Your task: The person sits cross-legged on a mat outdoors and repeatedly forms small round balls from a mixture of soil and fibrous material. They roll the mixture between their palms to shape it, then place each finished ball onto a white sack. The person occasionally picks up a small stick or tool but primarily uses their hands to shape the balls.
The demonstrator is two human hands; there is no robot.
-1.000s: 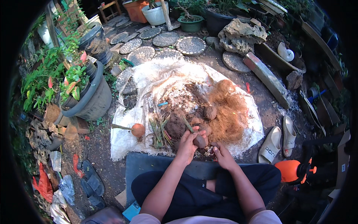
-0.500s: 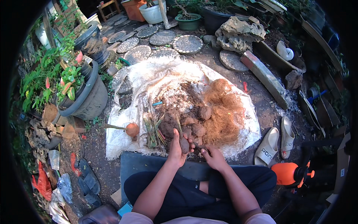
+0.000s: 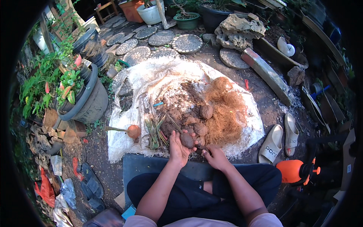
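Now cleaning a lifted bulb over the soil heap.
Sitting low at the near edge of the white woven sheet [image 3: 124, 140], cupping a brown, soil-caked bulb [image 3: 186, 140] in the left hand [image 3: 177, 146], grip curled round it from below, fingers part open and the bulb resting on the palm just above the dirt pile [image 3: 181, 109]. Pinching with the right hand [image 3: 214, 156], grip closed down on something small and dark beside the bulb, too small to tell what. Judging the step as stripping earth or roots off one bulb; probably calling next for turning it in the palm and a light pull, without crushing it. Lying close by: more bulbs [image 3: 206, 111], coconut fibre [image 3: 227, 109], cut stems [image 3: 154, 132].
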